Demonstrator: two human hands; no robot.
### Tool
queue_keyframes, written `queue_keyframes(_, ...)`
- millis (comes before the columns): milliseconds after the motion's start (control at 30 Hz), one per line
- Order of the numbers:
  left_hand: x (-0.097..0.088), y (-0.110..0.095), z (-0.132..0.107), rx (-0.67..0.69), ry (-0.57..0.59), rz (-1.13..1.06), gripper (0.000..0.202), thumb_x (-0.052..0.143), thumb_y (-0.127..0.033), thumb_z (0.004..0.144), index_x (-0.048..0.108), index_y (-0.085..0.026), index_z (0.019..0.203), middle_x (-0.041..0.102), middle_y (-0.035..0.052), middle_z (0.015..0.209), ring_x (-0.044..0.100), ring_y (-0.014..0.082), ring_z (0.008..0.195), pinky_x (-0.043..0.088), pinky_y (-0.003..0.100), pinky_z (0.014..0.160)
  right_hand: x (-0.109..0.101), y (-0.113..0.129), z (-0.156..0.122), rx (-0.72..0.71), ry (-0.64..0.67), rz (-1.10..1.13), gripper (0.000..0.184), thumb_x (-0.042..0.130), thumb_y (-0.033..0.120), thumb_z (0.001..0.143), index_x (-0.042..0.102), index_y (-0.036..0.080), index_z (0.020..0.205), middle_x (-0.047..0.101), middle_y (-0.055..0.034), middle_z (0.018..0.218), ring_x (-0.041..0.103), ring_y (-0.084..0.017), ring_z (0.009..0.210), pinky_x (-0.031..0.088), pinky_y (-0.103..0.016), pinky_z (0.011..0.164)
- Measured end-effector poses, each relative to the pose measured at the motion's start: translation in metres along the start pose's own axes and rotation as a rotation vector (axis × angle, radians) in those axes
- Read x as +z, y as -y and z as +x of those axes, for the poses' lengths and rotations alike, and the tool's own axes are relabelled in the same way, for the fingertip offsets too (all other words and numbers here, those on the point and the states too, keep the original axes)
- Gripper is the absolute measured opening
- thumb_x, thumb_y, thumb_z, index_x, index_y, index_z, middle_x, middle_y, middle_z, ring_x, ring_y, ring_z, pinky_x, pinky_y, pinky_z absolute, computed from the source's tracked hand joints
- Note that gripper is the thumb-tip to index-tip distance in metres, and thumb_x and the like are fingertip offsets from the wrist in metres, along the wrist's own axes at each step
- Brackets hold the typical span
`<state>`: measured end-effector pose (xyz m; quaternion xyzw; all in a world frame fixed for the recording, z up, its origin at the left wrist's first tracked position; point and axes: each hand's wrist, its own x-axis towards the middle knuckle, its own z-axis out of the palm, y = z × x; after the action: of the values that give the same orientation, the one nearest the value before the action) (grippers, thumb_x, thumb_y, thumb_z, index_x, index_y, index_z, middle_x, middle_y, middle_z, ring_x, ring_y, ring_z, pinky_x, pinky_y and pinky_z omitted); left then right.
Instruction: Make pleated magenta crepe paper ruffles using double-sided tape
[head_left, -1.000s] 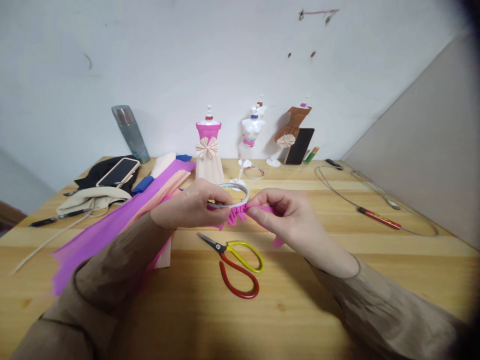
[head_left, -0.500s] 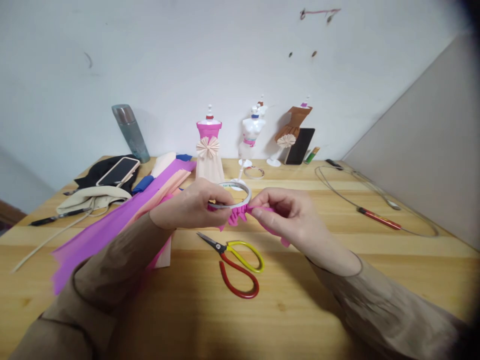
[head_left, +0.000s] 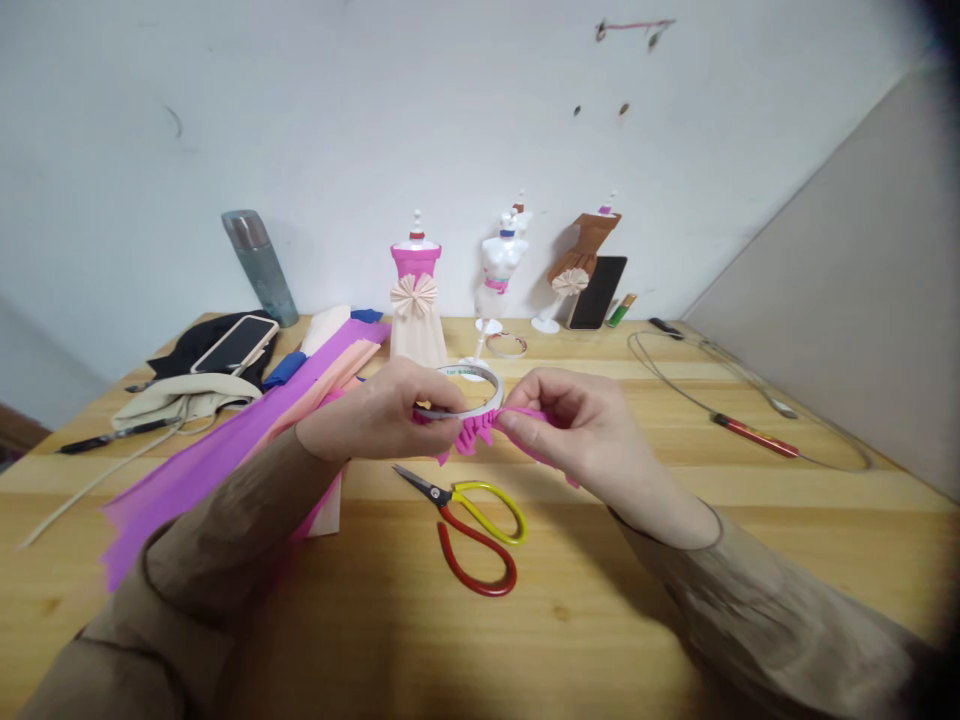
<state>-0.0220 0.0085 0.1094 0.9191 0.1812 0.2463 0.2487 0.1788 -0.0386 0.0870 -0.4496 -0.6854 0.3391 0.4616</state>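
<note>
My left hand point(head_left: 397, 408) pinches a roll of tape point(head_left: 491, 385), a thin white ring held up above the table. Along the ring's lower edge hangs a pleated strip of pink crepe paper point(head_left: 474, 434), bunched into small folds. The strip's loose end runs to the right, where my right hand point(head_left: 581, 420) grips it between thumb and forefinger, close to the ring. Below both hands, scissors point(head_left: 450, 495) with one yellow and one red handle lie on the wood, blades pointing left. My left fingers cover part of the ring.
Small dress forms stand at the back, one in a pink and cream dress point(head_left: 417, 290), one in a brown outfit point(head_left: 596, 240). Purple paper point(head_left: 217, 450), a phone point(head_left: 236, 343) and a bottle point(head_left: 259, 268) lie or stand left. A red-handled tool with cable point(head_left: 754, 436) lies right.
My right hand has shifted very slightly left and tilted, and less of the pink strip's tail shows beneath it. My left hand and the tape hold almost still.
</note>
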Motion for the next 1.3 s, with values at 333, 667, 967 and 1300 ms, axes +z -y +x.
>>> queue_keyframes(333, 0.001, -0.002, 0.001, 0.003, 0.006, -0.002, 0.016, 0.053, -0.003, 0.076, 0.068, -0.006, 0.069, 0.058, 0.0013, 0.057, 0.047, 0.0063, 0.053, 0.035, 0.016, 0.049, 0.001, -0.002, 0.001, 0.0, -0.016, 0.003, 0.021, 0.064, 0.03, 0.076, 0.055, 0.018, 0.062, 0.049, 0.0043, 0.052, 0.038, -0.007, 0.043, 0.028, -0.02, 0.036)
queue_keyframes(667, 0.003, -0.006, 0.002, 0.041, -0.024, 0.045, 0.019, 0.051, 0.001, 0.071, 0.062, -0.01, 0.06, 0.049, -0.0026, 0.054, 0.04, 0.0052, 0.051, 0.03, 0.017, 0.048, 0.003, -0.004, 0.002, 0.089, -0.017, 0.081, 0.023, 0.066, 0.03, 0.074, 0.05, 0.019, 0.061, 0.048, 0.0055, 0.049, 0.036, -0.006, 0.04, 0.027, -0.02, 0.035)
queue_keyframes(967, -0.002, 0.0, 0.002, -0.108, -0.001, -0.123, 0.02, 0.058, -0.021, 0.082, 0.069, -0.009, 0.069, 0.057, 0.0008, 0.055, 0.047, 0.0069, 0.051, 0.034, 0.016, 0.047, -0.009, -0.007, 0.011, 0.218, 0.18, 0.188, 0.038, 0.068, 0.047, 0.074, 0.046, 0.019, 0.062, 0.046, 0.0058, 0.045, 0.034, -0.005, 0.038, 0.021, -0.019, 0.037)
queue_keyframes(1300, 0.0, 0.015, 0.001, -0.56, -0.132, -0.797, 0.014, 0.067, -0.024, 0.067, 0.067, -0.009, 0.066, 0.056, -0.0004, 0.053, 0.046, 0.0068, 0.047, 0.033, 0.017, 0.044, -0.016, -0.015, 0.009, -0.709, -0.224, -0.421, 0.033, 0.065, 0.028, 0.079, 0.059, 0.02, 0.11, 0.063, -0.0115, 0.11, 0.059, -0.029, 0.108, 0.047, -0.047, 0.092)
